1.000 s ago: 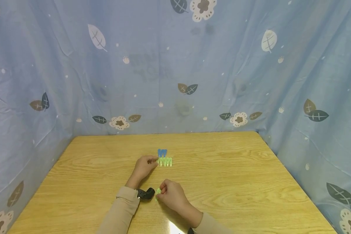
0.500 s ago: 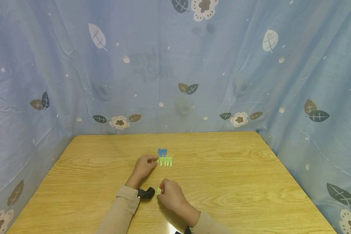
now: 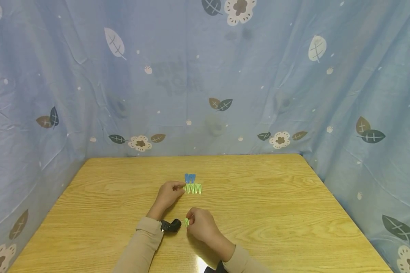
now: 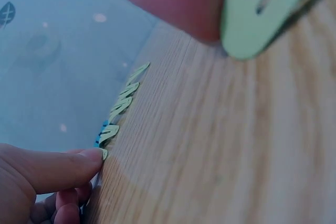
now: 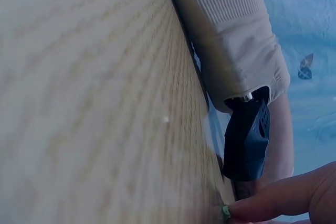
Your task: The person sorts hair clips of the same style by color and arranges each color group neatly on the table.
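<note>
Near the table's middle, my right hand (image 3: 203, 225) pinches a light green snap hair clip (image 3: 186, 222) between thumb and fingertips. This green clip (image 4: 254, 22) looms large in the left wrist view, and only a bit of it shows in the right wrist view. Farther back, several green hair clips (image 3: 193, 189) lie side by side in a row. Two blue hair clips (image 3: 190, 178) lie directly behind the row's left part. My left hand (image 3: 168, 193) is at the row's left end, thumb and finger pinching the leftmost green clip (image 4: 105, 153), which is partly hidden.
A wood-grain table (image 3: 276, 204) carries the clips. A black wrist camera (image 3: 171, 226) on the left forearm sits close to the clip in the right hand. Blue patterned curtains (image 3: 164, 87) enclose the table at the back and both sides.
The right hand has shifted slightly, and the green clip in it has moved a little right and turned, now showing as a shorter shape. The left hand and the row have stayed put.
</note>
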A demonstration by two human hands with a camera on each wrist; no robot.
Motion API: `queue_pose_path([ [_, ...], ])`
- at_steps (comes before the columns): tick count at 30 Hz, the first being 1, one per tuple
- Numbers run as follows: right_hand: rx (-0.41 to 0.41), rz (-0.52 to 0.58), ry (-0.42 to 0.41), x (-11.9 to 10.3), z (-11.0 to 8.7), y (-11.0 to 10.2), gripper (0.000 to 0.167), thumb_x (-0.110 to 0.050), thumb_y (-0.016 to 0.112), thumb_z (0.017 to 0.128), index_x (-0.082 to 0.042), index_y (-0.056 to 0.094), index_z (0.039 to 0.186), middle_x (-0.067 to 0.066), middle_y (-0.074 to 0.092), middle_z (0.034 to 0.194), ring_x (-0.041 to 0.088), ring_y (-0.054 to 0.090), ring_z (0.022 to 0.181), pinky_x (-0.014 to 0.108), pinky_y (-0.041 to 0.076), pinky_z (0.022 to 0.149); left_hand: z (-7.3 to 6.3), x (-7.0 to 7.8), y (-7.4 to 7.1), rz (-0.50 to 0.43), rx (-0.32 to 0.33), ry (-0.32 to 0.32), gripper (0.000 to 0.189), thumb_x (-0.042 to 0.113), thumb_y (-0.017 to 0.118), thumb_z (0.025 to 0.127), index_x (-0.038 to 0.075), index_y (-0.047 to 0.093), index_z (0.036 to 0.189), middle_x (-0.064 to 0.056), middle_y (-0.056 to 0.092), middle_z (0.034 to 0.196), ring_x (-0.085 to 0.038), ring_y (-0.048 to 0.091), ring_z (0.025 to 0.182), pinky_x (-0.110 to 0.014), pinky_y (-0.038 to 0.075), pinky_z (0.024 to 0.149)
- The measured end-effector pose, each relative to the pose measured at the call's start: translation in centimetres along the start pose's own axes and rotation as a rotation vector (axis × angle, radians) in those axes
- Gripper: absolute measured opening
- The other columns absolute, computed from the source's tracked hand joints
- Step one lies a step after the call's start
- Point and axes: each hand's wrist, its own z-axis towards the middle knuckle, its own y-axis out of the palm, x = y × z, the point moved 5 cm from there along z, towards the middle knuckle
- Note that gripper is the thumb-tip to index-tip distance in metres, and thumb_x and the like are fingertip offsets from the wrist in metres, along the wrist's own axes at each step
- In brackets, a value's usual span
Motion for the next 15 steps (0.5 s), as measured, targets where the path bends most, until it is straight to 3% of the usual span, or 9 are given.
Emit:
queue_pose_path([
  [8, -0.015, 0.049, -0.008, 0.6, 0.4, 0.1, 0.025, 0.009, 0.067, 0.065, -0.001, 0.066, 0.088, -0.007, 0.050, 0.063, 0.002, 0.043, 0.053, 0.016, 0.038, 0.048, 0.0, 0.0, -0.1, 0.017, -0.007, 0.012, 0.025, 0.012, 0.069, 0.084, 0.008, 0.072, 0.109, -0.002, 0.062, 0.080, -0.014, 0.049, 0.069, -0.028, 0.042, 0.062],
  [15, -0.064, 0.170, -0.018, 1.1, 0.7, 0.0, 0.025, 0.010, 0.060, 0.068, 0.002, 0.066, 0.090, -0.005, 0.052, 0.064, 0.003, 0.044, 0.052, 0.014, 0.037, 0.046, 0.0, -0.2, 0.1, 0.012, -0.021, -0.008, 0.026, 0.014, 0.069, 0.084, 0.011, 0.072, 0.110, -0.001, 0.062, 0.082, -0.014, 0.050, 0.071, -0.029, 0.043, 0.064],
])
